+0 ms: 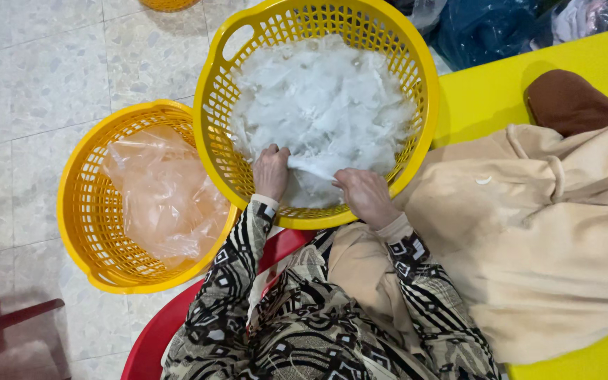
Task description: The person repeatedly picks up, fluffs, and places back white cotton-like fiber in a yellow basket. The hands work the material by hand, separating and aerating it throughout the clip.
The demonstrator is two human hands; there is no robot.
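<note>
At the far left a round yellow plastic basket (86, 232) on the tiled floor holds a crumpled clear plastic bag (163, 193). Next, the left hand (271, 171) is closed on one end of a thin white plastic strip (311, 167), which runs roughly level, left to right, to the right hand (366, 193), pinched on its other end, it seems. Both hands sit at the near rim of the larger yellow perforated basket (416, 91), the heap of white plastic scraps (325, 98) lying just beyond them. A beige garment (543, 225) covers the yellow tabletop (487, 91).

A third yellow basket (169, 4) is cut off by the top edge.
</note>
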